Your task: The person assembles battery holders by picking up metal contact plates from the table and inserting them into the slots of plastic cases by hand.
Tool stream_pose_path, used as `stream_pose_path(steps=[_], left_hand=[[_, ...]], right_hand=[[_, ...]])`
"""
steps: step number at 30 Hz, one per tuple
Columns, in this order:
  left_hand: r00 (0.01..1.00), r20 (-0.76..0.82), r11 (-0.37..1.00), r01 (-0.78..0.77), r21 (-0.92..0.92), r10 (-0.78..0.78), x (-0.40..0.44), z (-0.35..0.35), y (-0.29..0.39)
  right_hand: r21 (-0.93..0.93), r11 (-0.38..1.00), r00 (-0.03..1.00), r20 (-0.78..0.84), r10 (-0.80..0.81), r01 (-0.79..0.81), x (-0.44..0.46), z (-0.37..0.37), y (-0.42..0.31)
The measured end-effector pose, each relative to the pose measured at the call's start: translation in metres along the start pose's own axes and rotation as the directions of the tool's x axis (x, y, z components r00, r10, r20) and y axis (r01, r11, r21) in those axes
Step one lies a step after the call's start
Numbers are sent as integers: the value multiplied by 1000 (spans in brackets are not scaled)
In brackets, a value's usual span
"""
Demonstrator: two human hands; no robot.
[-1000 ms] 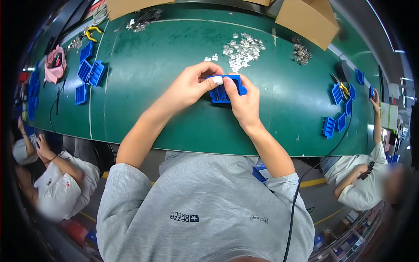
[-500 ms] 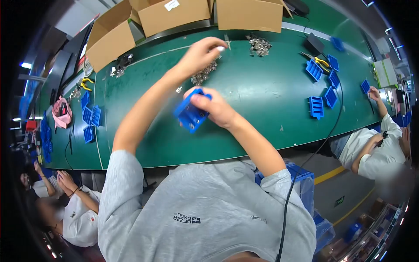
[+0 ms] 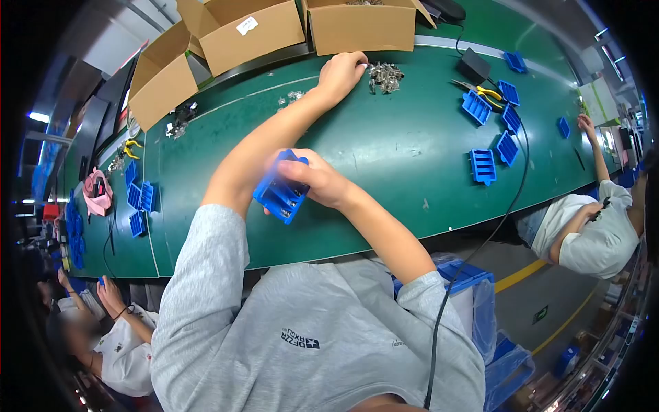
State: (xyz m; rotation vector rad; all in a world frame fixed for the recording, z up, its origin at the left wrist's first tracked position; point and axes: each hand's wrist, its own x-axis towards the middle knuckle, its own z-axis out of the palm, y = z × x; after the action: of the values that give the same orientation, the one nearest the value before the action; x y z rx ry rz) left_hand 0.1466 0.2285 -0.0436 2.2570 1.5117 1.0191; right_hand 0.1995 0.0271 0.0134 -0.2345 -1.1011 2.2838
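My left hand (image 3: 343, 75) is stretched far forward, its fingers curled together at the left edge of a pile of small metal parts (image 3: 386, 77). A white covering shows at a fingertip; whatever is between the fingers is too small to name. Nearer my body, my right hand (image 3: 312, 180) grips a blue compartment tray (image 3: 280, 199), thumb over its upper edge. The tray is tilted, and small metal pieces show in its lower compartments. My left forearm partly hides the clear or whitish small parts (image 3: 292, 98) on the green table (image 3: 371, 147).
Cardboard boxes (image 3: 364, 31) line the far edge. Several blue trays (image 3: 482, 167) and yellow-handled pliers (image 3: 489, 94) lie at right, more trays (image 3: 147, 197) at left. A black cable (image 3: 504, 220) crosses the right side. Co-workers (image 3: 590, 233) sit on both sides.
The view has swung to the right. My left hand has left the blue tray and reached forward to the metal parts. My right hand has kept the tray, now tilted and closer to my left forearm.
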Motion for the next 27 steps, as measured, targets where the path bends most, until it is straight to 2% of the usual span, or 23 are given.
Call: stream_pose_path(steps=[4, 7, 8, 9, 11, 13, 14, 17, 19, 21, 24, 27], left_hand=[[1000, -12, 1000, -3, 2, 3, -7, -4, 8], [999, -25, 989, -41, -142, 37, -24, -30, 19], [999, -31, 986, -28, -165, 23, -38, -47, 24], [999, -35, 983, -15, -185, 9, -56, -71, 32], [985, -32, 897, 143, -419, -172, -97, -116, 31], [947, -158, 848, 167, -503, -280, -139, -147, 17], [924, -189, 842, 202, -500, -334, -161, -154, 1], [925, -200, 920, 256, -297, -322, -204, -167, -3], [959, -196, 966, 169, -195, -207, -219, -160, -6], [982, -124, 986, 130, -102, -142, -222, -166, -10], [991, -130, 997, 10, -73, -19, -224, -166, -15], [990, -139, 991, 7, -132, -25, -224, -167, -14]], right_hand=[[-68, 997, 999, 20, -36, 37, 5, -6, 8], [61, 998, 999, -40, -25, 27, 5, -8, 4], [61, 995, 996, -59, -74, 78, 4, -10, 2], [55, 987, 971, -195, -139, 153, 7, -16, 4], [29, 959, 860, -450, -240, 283, 17, -26, 18], [3, 950, 807, -527, -265, 313, 21, -16, 11], [31, 954, 816, -528, -237, 298, 23, -17, 16], [68, 978, 837, -532, -131, 196, 26, -3, 28], [47, 991, 830, -552, -81, 128, 29, -7, 44], [54, 996, 827, -562, -27, 70, 30, -10, 49], [-9, 999, 828, -559, -37, 39, 31, -4, 41], [-37, 999, 830, -556, -41, 24, 31, -5, 42]])
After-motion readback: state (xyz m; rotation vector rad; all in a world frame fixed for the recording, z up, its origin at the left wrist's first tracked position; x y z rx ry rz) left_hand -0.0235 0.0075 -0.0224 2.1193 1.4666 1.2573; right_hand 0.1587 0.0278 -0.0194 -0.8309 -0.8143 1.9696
